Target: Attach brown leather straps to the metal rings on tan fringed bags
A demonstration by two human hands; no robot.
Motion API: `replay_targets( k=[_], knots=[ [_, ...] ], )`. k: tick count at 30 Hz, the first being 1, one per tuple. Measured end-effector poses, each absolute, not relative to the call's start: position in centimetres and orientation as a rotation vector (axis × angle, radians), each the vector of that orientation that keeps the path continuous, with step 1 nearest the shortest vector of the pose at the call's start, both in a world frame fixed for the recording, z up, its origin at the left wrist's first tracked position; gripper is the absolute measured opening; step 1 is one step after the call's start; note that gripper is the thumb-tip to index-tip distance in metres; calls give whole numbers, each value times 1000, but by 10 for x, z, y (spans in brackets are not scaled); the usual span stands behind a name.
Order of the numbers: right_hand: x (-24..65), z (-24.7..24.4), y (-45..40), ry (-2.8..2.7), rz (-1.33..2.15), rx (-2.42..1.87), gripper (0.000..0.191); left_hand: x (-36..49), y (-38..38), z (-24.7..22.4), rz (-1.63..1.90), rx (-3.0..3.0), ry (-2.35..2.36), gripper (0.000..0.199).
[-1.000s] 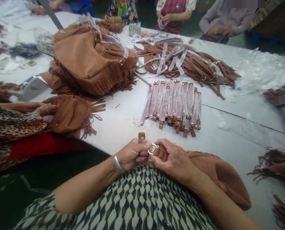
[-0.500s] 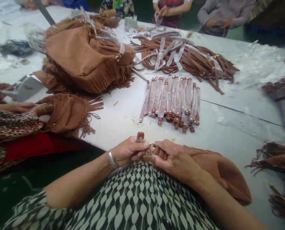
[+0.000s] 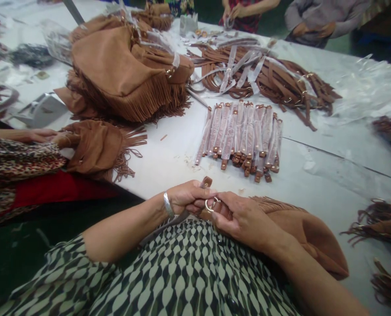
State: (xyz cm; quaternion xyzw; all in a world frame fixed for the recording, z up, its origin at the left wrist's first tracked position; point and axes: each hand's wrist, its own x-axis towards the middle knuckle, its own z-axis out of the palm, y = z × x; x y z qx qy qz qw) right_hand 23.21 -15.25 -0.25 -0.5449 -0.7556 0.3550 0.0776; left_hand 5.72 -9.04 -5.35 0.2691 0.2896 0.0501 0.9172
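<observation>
My left hand [image 3: 189, 196] is closed around a brown strap [image 3: 207, 181] whose tip, with a small metal stud, sticks up above the fingers; plastic wrap trails below toward my lap. My right hand [image 3: 239, 213] pinches a gold metal ring [image 3: 211, 204] and the brown leather tab beside it. Both hands meet at the ring, fingertips almost touching. A brown fringed bag [image 3: 307, 237] lies under and beyond my right forearm, partly hidden by it. How the strap and ring are joined is hidden by my fingers.
Ahead on the white table [image 3: 169, 162] lies a row of plastic-wrapped straps [image 3: 241, 131]. Behind it is a heap of long straps [image 3: 264, 79]. Fringed bags [image 3: 116, 70] are piled at left, near a co-worker's hand [image 3: 40, 135] holding another bag. Clear plastic [image 3: 366, 92] lies at right.
My left hand has turned, and the strap tip now leans right instead of standing upright. The ring shows more openly between my hands. The whole view has shifted slightly.
</observation>
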Motion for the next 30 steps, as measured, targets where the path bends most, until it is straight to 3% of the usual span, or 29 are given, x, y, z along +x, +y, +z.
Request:
replay_targets(
  k=[5, 8, 11, 16, 24, 30],
  knots=[
    [233, -15, -161, -2129, 950, -1653, 16, 62, -118, -51, 405, 585, 720, 32],
    [230, -18, -165, -2088, 916, -1648, 31, 63, -128, -53, 488, 572, 739, 36],
    [226, -16, -168, -2107, 969, -1610, 46, 60, -118, -55, 331, 583, 717, 39],
    [223, -10, -173, -2181, 1003, -1584, 34, 56, -82, -50, -120, 720, 586, 37],
    [228, -17, -182, -1893, 819, -1800, 17, 67, -112, -53, 278, 713, 685, 34],
    [225, -21, -182, -2018, 811, -1707, 32, 64, -119, -58, 274, 807, 792, 41]
  ],
)
